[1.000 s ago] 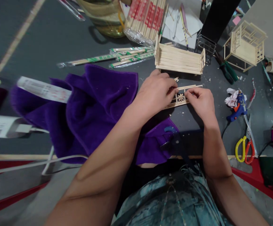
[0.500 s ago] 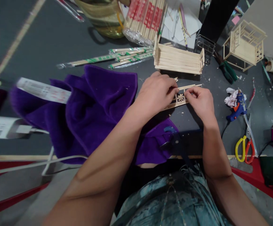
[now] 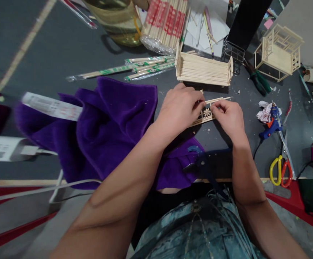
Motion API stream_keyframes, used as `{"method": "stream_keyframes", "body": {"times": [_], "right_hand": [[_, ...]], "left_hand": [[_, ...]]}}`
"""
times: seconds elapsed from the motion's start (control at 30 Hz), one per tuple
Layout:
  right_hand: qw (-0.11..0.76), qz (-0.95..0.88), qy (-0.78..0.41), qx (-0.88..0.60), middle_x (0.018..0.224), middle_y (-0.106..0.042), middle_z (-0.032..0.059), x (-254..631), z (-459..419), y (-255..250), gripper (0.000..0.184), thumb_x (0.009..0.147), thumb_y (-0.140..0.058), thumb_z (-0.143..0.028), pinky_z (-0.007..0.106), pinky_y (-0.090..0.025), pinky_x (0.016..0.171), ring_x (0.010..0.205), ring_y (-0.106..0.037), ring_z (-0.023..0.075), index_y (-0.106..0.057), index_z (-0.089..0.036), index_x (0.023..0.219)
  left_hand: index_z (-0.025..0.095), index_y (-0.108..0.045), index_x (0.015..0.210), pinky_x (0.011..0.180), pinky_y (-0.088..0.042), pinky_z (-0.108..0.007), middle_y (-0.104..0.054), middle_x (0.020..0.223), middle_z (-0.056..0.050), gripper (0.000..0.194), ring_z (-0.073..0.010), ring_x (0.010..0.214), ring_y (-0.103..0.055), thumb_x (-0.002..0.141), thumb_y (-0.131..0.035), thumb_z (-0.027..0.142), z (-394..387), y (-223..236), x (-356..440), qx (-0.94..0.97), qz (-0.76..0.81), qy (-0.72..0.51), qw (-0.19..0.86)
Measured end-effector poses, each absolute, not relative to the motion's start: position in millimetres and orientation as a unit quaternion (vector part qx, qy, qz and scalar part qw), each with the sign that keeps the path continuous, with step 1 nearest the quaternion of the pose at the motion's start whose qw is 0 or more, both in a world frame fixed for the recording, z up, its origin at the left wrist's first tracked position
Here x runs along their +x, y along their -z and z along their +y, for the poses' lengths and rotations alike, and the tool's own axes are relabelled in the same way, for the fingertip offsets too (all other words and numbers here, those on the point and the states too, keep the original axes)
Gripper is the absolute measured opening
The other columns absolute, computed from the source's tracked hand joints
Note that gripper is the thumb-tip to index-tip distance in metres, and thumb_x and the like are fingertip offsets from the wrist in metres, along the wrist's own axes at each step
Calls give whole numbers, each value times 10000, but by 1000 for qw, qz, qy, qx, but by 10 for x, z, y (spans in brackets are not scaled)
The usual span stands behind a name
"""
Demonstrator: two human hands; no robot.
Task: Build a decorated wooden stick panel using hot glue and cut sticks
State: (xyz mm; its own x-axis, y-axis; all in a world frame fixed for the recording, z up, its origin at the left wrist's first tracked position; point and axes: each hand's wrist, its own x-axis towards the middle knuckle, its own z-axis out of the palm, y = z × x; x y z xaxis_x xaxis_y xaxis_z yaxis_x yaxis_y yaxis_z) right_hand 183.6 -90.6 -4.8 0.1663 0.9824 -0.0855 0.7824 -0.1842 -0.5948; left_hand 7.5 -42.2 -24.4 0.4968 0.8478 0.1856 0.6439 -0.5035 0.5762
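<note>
Between my hands lies a small wooden stick frame [image 3: 207,112] with a flower-shaped piece set in its middle. My left hand [image 3: 182,106] is closed, its fingertips pinching the frame's left part. From the other side, my right hand [image 3: 230,114] pinches at the frame just right of the flower; its fingertips hide what exactly they hold. Just beyond stands a miniature bench [image 3: 203,69] built of pale sticks. A purple cloth [image 3: 113,126] lies under and beside my left forearm. Blue-handled cutters [image 3: 199,162] rest at the table edge between my arms.
To the right are a blue glue gun [image 3: 273,120], scissors [image 3: 280,171] and green-handled pliers [image 3: 260,82]. A stick-built chair [image 3: 279,54] stands back right. Wrapped chopsticks [image 3: 145,68], a bundle of red-labelled chopsticks [image 3: 163,25] and a yellowish jug [image 3: 116,25] sit at the back.
Both hands keep nearly the same pinch on the stick frame. The whole view has shifted very slightly; nothing has been picked up or let go.
</note>
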Motion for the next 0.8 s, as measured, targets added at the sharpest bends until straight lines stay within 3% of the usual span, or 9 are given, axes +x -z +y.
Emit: {"method": "stream_keyframes", "body": {"times": [0.4, 0.53, 0.67, 0.8], "right_hand": [[220, -601, -239, -731, 629, -570, -29, 1848, -897, 55, 184, 923, -660, -289, 295, -304, 637, 625, -443, 141, -765, -223, 787], [282, -589, -251, -715, 594, -484, -49, 1883, -912, 101, 205, 932, -651, -348, 285, -314, 629, 613, -434, 133, -774, -226, 823], [374, -571, -278, -676, 606, -439, -58, 1878, -940, 111, 258, 927, -632, -414, 277, -342, 625, 616, -409, 127, -785, -214, 868], [451, -547, -287, -645, 628, -460, -58, 1809, -967, 52, 285, 894, -652, -465, 280, -374, 630, 627, -414, 129, -781, -210, 896]], "left_hand": [[233, -794, 944, 941, -481, -497, -733, 909, -112, 271, -332, 1042, -617, 1001, -541, 312, -443, 269, 119, 834, 456, -242, 195], [230, -824, 980, 966, -495, -496, -756, 989, -110, 290, -323, 1072, -631, 1002, -542, 294, -458, 218, 141, 823, 445, -283, 211], [224, -847, 984, 974, -528, -455, -796, 989, -78, 245, -270, 1019, -675, 971, -607, 274, -518, 140, 203, 773, 416, -369, 304], [219, -858, 941, 803, -551, -359, -819, 970, -69, 167, -216, 876, -707, 884, -751, 335, -562, 139, 270, 645, 399, -455, 466]]}}
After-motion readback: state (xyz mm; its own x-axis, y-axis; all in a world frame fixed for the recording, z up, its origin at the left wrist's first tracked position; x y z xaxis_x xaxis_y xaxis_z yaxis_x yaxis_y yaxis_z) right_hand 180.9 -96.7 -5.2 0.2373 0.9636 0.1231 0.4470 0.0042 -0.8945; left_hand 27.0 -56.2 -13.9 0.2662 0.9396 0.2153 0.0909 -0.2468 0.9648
